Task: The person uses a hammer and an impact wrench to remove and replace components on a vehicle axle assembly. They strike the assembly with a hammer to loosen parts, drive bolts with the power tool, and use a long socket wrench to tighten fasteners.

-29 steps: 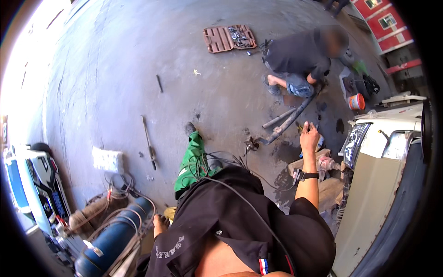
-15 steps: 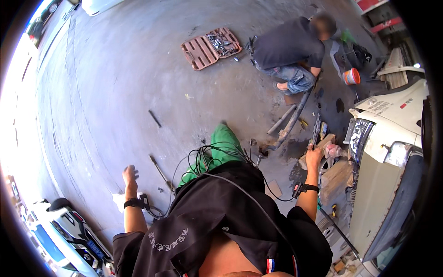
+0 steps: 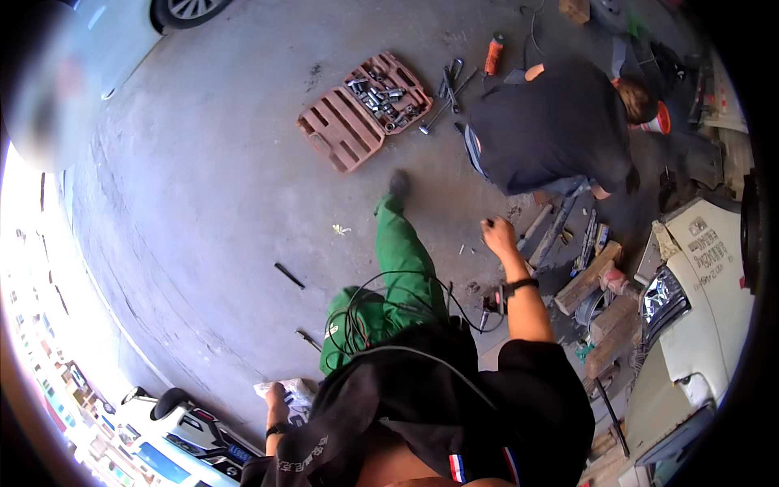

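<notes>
My right hand [image 3: 499, 238] is held out over the floor at right of centre, its fingers curled in. Whether something small is inside it I cannot make out. My left hand [image 3: 276, 396] hangs low at my side, above a clear plastic bag [image 3: 300, 394] on the floor; its fingers are too small to read. A strap with a small device sits on my right wrist, and black cables [image 3: 353, 312] loop across my green trousers. Ahead of me lies an opened brown socket case [image 3: 341, 126], its right half holding several metal sockets [image 3: 381, 101].
A co-worker [image 3: 552, 130] crouches at the right beside metal bars. Wooden blocks [image 3: 613, 325] lie near a pale vehicle front [image 3: 702, 276]. Ratchets [image 3: 449, 85] and an orange bottle [image 3: 493, 55] are beyond the case. A dark rod [image 3: 289, 275] lies on the floor. Cars stand at the left.
I have stepped forward, so the socket case appears nearer. My right hand has moved away from the wooden blocks, and my left hand has dropped lower. The co-worker bends further over.
</notes>
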A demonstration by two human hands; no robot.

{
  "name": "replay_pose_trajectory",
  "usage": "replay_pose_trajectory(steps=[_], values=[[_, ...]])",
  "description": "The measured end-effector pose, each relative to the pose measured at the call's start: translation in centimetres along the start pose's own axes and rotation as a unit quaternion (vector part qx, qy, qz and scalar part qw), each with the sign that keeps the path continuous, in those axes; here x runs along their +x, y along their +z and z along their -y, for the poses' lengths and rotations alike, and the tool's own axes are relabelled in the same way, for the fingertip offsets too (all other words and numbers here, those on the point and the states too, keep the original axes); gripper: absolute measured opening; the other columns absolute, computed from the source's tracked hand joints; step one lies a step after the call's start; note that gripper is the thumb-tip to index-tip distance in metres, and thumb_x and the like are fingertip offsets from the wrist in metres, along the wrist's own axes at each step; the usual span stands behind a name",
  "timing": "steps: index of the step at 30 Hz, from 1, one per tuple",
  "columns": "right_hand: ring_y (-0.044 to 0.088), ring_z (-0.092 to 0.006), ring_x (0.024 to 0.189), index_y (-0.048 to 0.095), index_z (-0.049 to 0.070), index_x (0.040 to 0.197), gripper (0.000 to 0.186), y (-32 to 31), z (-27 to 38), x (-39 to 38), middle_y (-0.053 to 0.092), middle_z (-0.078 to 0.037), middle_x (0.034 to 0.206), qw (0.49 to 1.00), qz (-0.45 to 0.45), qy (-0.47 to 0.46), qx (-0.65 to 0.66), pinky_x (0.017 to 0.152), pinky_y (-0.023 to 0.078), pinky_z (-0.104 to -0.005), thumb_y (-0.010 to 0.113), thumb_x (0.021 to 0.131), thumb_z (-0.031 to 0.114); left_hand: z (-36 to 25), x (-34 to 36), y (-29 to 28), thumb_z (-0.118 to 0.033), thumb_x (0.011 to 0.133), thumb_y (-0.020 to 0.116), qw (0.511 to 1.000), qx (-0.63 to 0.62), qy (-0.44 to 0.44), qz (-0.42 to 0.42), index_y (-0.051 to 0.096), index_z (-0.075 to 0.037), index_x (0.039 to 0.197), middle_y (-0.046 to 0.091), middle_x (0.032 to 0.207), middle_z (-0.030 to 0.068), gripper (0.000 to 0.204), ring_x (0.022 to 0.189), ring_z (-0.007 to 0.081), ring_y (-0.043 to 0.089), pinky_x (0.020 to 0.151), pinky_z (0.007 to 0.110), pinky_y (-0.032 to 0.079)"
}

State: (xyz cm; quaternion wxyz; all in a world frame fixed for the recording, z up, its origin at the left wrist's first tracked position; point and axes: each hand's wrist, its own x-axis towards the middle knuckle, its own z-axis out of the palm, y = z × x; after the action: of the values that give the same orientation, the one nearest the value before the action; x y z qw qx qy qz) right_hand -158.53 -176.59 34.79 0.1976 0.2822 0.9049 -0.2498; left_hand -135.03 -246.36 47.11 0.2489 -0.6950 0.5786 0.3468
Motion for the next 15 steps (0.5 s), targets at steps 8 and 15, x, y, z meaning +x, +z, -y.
replay_pose_trajectory(steps=[8, 15], values=[[0.055, -0.0402, 0.104, 0.047, 0.000, 0.123, 0.054, 16.2, 7.4, 31.0, 0.059, -0.026, 0.110, 0.995, 0.096, -0.024, 0.006, 0.090, 0.044, -0.0444, 0.062, 0.079, 0.028, -12.7, 0.9, 1.2, -0.024, 0.077, 0.054, 0.978, 0.187, 0.037, -0.086, 0.060, -0.003, 0.077, 0.059, 0.072, 0.0079, 0.022, 0.069, 0.0246, 0.064, 0.054, 0.038, 0.049], [0.052, -0.0385, 0.110, 0.044, 0.007, 0.129, 0.060, 30.0, 4.1, 48.0, 0.055, -0.024, 0.115, 0.990, 0.060, 0.081, -0.099, 0.094, 0.042, -0.0448, 0.066, 0.077, 0.028, -23.7, 2.4, 5.8, -0.023, 0.076, 0.053, 0.949, 0.256, -0.014, -0.183, 0.059, -0.004, 0.074, 0.058, 0.070, 0.0080, 0.020, 0.066, 0.0246, 0.063, 0.053, 0.038, 0.049]])
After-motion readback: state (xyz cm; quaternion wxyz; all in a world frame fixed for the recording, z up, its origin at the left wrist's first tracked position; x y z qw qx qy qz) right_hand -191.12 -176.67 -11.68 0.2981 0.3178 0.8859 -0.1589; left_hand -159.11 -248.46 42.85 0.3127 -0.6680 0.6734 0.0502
